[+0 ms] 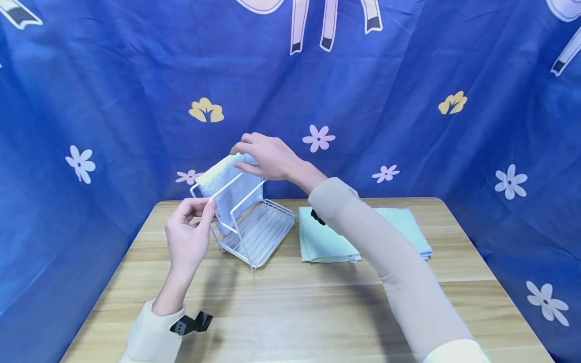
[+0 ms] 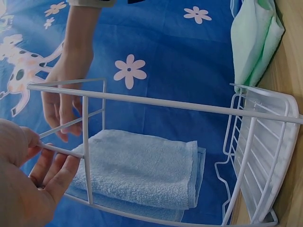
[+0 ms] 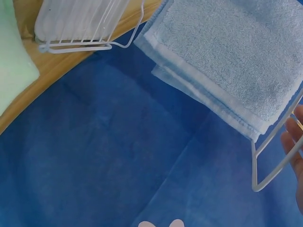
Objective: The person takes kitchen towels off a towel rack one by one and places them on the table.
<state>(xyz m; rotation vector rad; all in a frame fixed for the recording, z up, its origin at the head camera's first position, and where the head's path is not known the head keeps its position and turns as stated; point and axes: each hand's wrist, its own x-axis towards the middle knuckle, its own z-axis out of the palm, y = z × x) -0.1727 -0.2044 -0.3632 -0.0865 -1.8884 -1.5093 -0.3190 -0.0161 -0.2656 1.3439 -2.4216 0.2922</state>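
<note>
A white wire rack (image 1: 240, 237) is tipped on the wooden table, a folded light-blue towel (image 2: 137, 165) lying between its bars. My left hand (image 1: 188, 234) pinches a bar at the near top of the rack between thumb and fingers; the left wrist view shows this grip closely. My right hand (image 1: 270, 156) is over the towel's upper end, with thumb and fingers spread apart. In the left wrist view the right hand (image 2: 66, 101) hangs behind the bars with loose fingers. Whether it touches the towel is unclear.
Folded pale-green towels (image 1: 329, 237) lie on the table (image 1: 290, 312) to the right of the rack, partly behind the right sleeve. A blue patterned curtain (image 1: 254, 75) hangs behind the table and along both sides.
</note>
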